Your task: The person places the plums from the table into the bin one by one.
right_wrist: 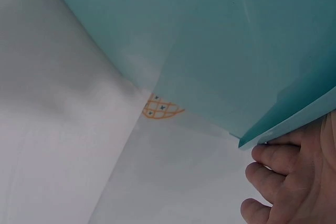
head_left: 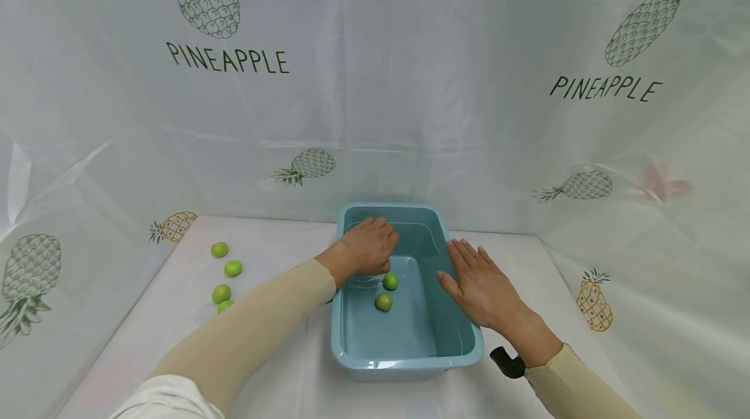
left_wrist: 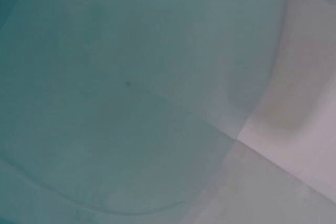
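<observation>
A blue-green plastic basin (head_left: 404,363) stands in the middle of the table, with two small round green fruits (head_left: 383,302) on its floor. My left hand (head_left: 368,246) reaches in over the basin's left side, back of the hand up and fingers bent downward. I cannot tell whether it holds a fruit, since its palm side is hidden. The left wrist view shows only the blurred basin wall. My right hand (head_left: 483,285) lies along the basin's right rim with straight fingers; the right wrist view has its fingers (right_wrist: 275,158) just under the rim's outer edge.
Several more green fruits (head_left: 233,268) lie on the white-covered table (head_left: 176,289) left of the basin, partly behind my left forearm. A pineapple-printed sheet (head_left: 404,81) hangs behind and at both sides. A black device (head_left: 507,363) sits at my right wrist.
</observation>
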A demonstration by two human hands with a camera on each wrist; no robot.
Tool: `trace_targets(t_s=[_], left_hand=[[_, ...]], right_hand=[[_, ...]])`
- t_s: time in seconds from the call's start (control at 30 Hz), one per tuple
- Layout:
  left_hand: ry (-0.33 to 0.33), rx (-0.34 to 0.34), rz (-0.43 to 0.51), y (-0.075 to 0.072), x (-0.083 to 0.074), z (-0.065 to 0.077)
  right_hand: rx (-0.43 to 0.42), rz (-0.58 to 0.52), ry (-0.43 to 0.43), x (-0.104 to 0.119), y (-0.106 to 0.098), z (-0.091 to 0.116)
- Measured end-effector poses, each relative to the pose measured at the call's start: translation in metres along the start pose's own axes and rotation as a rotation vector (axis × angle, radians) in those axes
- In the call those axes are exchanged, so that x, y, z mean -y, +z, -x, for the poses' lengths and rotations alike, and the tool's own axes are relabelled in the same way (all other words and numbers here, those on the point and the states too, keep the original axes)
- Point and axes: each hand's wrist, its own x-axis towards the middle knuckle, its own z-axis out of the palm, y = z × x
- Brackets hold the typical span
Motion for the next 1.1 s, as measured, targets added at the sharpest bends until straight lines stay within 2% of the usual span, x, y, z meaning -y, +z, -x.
trace_targets(t_s=[0.1, 0.17, 0.3, 0.4, 0.57, 0.7, 0.8, 0.93, 1.1], left_hand=[[0.015, -0.057, 0.019, -0.003, 0.002, 0.003], [0.026, -0.107, 0.069, -0.006, 0.005, 0.008], [0.034, -0.233, 0.174, -0.015, 0.015, 0.026], [0.002, -0.322, 0.232, -0.019, 0.027, 0.045], [-0.109, -0.414, 0.29, -0.017, 0.047, 0.084], [-0.195, -0.418, 0.292, -0.009, 0.059, 0.121], [-0.235, -0.398, 0.286, 0.002, 0.066, 0.148], [-0.259, -0.378, 0.28, 0.02, 0.072, 0.187], [-0.282, -0.355, 0.269, 0.05, 0.07, 0.231]], right_hand=[[0.001, 0.0, -0.002, 0.0, 0.0, 0.0], [0.005, -0.001, -0.002, 0.0, 0.0, 0.0], [0.01, -0.011, -0.003, 0.0, -0.001, 0.0], [0.017, -0.014, -0.001, 0.001, -0.002, 0.001], [0.014, -0.018, -0.009, 0.001, -0.002, 0.001], [0.011, -0.022, -0.014, 0.0, -0.003, 0.0], [0.012, -0.022, -0.016, -0.001, -0.004, 0.0], [0.014, -0.02, -0.014, 0.0, -0.003, -0.001], [0.021, -0.022, -0.015, 0.0, -0.002, 0.0]])
